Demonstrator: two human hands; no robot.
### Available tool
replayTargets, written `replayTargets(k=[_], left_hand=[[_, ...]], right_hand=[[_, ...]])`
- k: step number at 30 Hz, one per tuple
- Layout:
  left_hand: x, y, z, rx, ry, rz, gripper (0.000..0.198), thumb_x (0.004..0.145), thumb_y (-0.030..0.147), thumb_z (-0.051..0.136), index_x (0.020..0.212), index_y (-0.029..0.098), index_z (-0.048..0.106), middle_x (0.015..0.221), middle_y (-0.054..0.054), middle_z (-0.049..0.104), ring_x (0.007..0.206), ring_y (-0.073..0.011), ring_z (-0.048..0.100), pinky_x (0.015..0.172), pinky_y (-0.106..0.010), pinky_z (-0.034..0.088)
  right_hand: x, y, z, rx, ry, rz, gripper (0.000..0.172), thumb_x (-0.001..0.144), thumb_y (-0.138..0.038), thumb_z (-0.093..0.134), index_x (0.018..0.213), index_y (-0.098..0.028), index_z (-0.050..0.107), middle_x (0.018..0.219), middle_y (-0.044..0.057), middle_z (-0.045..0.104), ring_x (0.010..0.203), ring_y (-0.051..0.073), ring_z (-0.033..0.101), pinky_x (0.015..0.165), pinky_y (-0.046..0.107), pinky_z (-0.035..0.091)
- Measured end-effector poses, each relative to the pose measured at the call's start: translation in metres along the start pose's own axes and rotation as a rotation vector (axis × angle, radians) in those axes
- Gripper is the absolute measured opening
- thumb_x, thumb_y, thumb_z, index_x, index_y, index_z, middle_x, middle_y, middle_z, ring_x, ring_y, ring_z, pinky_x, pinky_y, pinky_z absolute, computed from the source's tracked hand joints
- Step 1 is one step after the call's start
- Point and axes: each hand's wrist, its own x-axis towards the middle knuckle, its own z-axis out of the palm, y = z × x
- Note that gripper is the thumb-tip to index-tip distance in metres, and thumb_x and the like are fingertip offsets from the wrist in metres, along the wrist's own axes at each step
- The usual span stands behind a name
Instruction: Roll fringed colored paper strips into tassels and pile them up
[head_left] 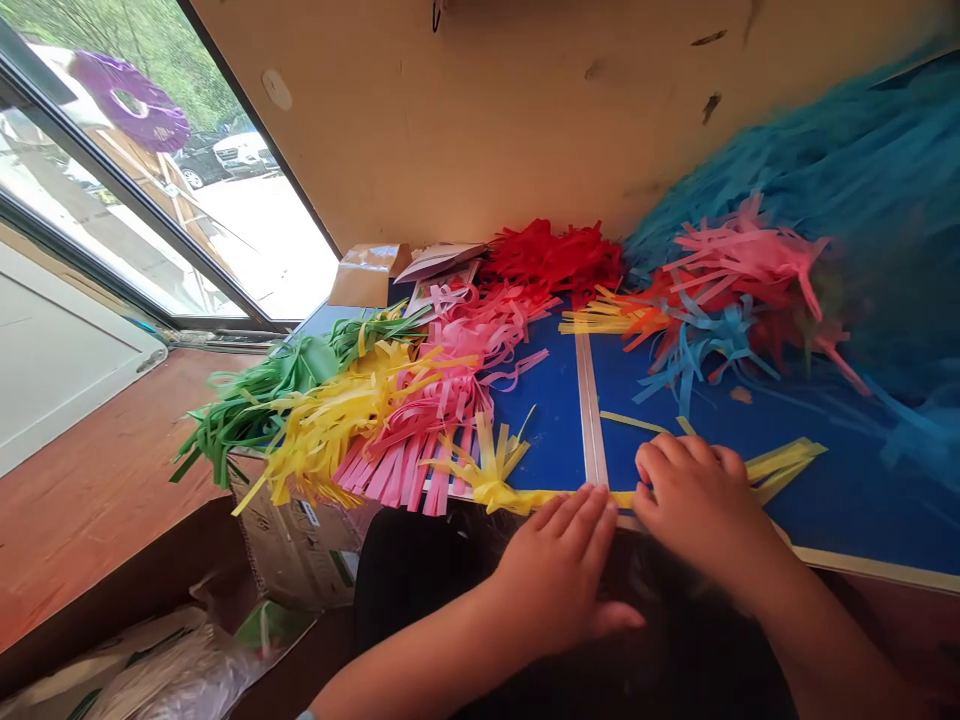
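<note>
A yellow tissue paper tassel [499, 490] lies along the front edge of the blue tabletop [540, 430], fringed at both ends and rolled narrow in the middle. My left hand [559, 570] rests flat on its rolled middle, fingers stretched out and thumb apart. Over the tassel's right part, my right hand [694, 500] has its fingers curled onto the paper, hiding that stretch. The loose right-hand fringe shows beyond the knuckles. Two thin yellow strips lie just behind my right hand.
Green [277, 385], yellow [337, 420], pink [442, 390] and red fringed paper [555, 260] lies heaped at left and back. Finished-looking mixed tassels [720, 290] and a large blue paper heap [840, 170] sit right. An open cardboard box [285, 530] stands below left, near a window.
</note>
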Motion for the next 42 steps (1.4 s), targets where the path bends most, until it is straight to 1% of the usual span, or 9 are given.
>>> replayTargets(k=[4,9,12,15,18,23,27,34,42], left_hand=[[-0.017,-0.005,0.000,0.139,0.018,-0.141,0.069,0.085,0.062,0.034,0.128,0.009,0.046,0.136,-0.010,0.045,0.125,-0.0217,0.041,0.098,-0.032,0.036],[-0.030,-0.012,-0.007,0.239,-0.023,-0.175,0.069,0.084,0.059,0.041,0.128,0.007,0.045,0.135,-0.012,0.045,0.125,-0.0247,0.041,0.097,-0.035,0.037],[-0.033,-0.016,-0.008,0.254,-0.013,-0.154,0.068,0.084,0.058,0.041,0.128,0.006,0.046,0.134,-0.012,0.046,0.124,-0.0241,0.042,0.097,-0.035,0.036],[-0.034,-0.019,-0.003,0.243,0.032,-0.153,0.064,0.086,0.056,0.036,0.126,0.008,0.049,0.132,-0.011,0.049,0.123,-0.0229,0.043,0.098,-0.034,0.036],[-0.034,-0.022,0.003,0.223,0.137,-0.140,0.047,0.091,0.042,0.034,0.122,0.012,0.053,0.126,-0.007,0.055,0.121,-0.0192,0.045,0.099,-0.031,0.035],[-0.032,-0.025,0.001,0.201,0.132,-0.139,0.040,0.089,0.029,0.037,0.120,0.011,0.055,0.127,-0.008,0.055,0.120,-0.0201,0.047,0.096,-0.032,0.040],[-0.030,-0.026,-0.007,0.162,0.080,-0.131,0.041,0.087,0.029,0.038,0.120,0.009,0.054,0.127,-0.010,0.054,0.117,-0.0219,0.051,0.091,-0.034,0.046],[-0.025,-0.029,-0.006,0.151,0.228,-0.150,0.027,0.091,0.020,0.041,0.110,0.015,0.060,0.116,-0.004,0.063,0.107,-0.0189,0.057,0.091,-0.033,0.044],[-0.012,-0.022,-0.010,0.189,0.329,-0.273,0.014,0.087,0.029,0.053,0.091,0.022,0.064,0.114,-0.001,0.064,0.111,-0.0247,0.054,0.094,-0.039,0.038]], right_hand=[[-0.001,0.000,0.003,0.004,-0.001,0.004,0.007,0.067,-0.016,0.048,0.062,-0.020,0.050,0.071,0.002,0.056,0.073,0.021,0.049,0.070,0.036,0.027],[0.001,0.003,0.002,0.077,0.028,0.019,0.010,0.066,-0.013,0.047,0.060,-0.020,0.047,0.066,0.001,0.055,0.070,0.020,0.049,0.067,0.035,0.027],[-0.001,-0.006,-0.011,0.297,0.252,-0.047,0.012,0.071,-0.013,0.047,0.062,-0.021,0.048,0.069,0.000,0.060,0.076,0.019,0.054,0.075,0.037,0.030],[-0.011,-0.033,-0.024,0.516,0.401,-0.263,0.010,0.078,-0.022,0.047,0.082,-0.021,0.056,0.091,0.004,0.066,0.096,0.020,0.055,0.090,0.039,0.030],[-0.026,-0.065,-0.018,0.437,0.266,-0.449,0.047,0.079,-0.035,0.049,0.119,-0.010,0.050,0.122,0.014,0.057,0.119,0.023,0.044,0.098,0.038,0.029],[-0.044,-0.077,0.013,0.259,0.199,-0.314,0.077,0.073,-0.061,0.051,0.127,-0.006,0.045,0.131,0.018,0.048,0.126,0.028,0.036,0.103,0.043,0.024],[-0.052,-0.062,0.015,0.220,0.241,-0.187,0.071,0.080,-0.063,0.039,0.123,-0.007,0.050,0.128,0.018,0.051,0.122,0.028,0.042,0.103,0.046,0.024],[-0.060,-0.042,0.007,0.066,0.241,-0.058,0.050,0.090,-0.038,0.032,0.111,0.000,0.058,0.120,0.022,0.056,0.112,0.029,0.052,0.098,0.043,0.033],[-0.044,-0.015,-0.008,0.189,0.319,-0.081,0.024,0.087,-0.026,0.047,0.097,-0.017,0.066,0.111,0.009,0.064,0.101,0.023,0.058,0.092,0.040,0.035]])
